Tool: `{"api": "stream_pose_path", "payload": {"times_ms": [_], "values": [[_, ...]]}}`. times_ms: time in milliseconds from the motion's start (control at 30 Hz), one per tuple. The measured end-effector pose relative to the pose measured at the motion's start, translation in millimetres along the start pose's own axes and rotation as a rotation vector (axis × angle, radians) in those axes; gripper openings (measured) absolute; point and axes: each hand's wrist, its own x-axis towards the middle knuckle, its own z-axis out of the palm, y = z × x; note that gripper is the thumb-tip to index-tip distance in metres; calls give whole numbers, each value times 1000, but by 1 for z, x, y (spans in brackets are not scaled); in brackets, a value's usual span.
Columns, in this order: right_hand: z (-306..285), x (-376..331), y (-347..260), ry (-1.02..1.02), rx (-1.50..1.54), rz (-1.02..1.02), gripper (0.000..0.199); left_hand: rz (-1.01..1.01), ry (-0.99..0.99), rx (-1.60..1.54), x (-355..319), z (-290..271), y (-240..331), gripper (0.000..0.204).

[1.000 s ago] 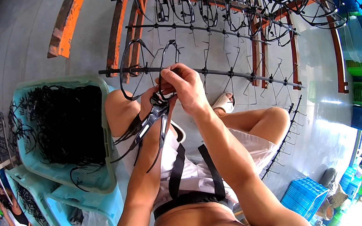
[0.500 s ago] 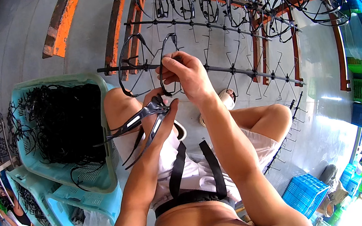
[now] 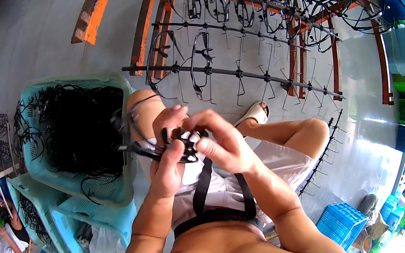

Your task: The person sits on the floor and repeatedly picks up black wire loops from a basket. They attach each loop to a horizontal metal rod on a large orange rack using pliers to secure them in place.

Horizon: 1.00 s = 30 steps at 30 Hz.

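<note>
Black plastic frames (image 3: 189, 150) are being clasped by left grip (image 3: 168, 171) and right grip (image 3: 226, 146), seemingly for steadying | far: looped frames (image 3: 198, 88) are being kept apart by hooked rod (image 3: 239, 73)

Glossy black pieces (image 3: 188, 152), probably plastic, partly blurred; matt teal plastic basket (image 3: 129, 186); rough-painted orange beam (image 3: 95, 12)

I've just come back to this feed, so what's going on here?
Someone is seated, with left hand and right hand together on a bunch of black parts above the lap. Ahead, black frames hang toward the left end of a hooked rod. At the left, a light-blue crate holds a tangle of similar black pieces.
</note>
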Motion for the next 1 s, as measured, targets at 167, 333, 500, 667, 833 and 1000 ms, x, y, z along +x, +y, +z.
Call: {"api": "stream_pose_path", "payload": {"times_ms": [167, 333, 500, 667, 833, 1000], "values": [[11, -19, 0, -33, 371, 267, 22, -96, -210, 360, -4, -5, 19, 56], [12, -23, -15, 114, -302, -94, 18, -256, -161, 111, -17, -1, 2, 53], [-4, -39, -4, 262, 10, 105, 11, -324, -220, -312, -20, -1, -9, 56], [-33, -60, -9, 271, 1112, 369, 21, -345, -347, -740, -30, -11, -18, 31], [-46, -65, -17, -25, 1262, 689, 36, 13, -180, 172, -26, 20, -23, 39], [-88, -64, -43, 142, 895, 199, 30, 21, -194, 78, -26, 25, -32, 21]]}}
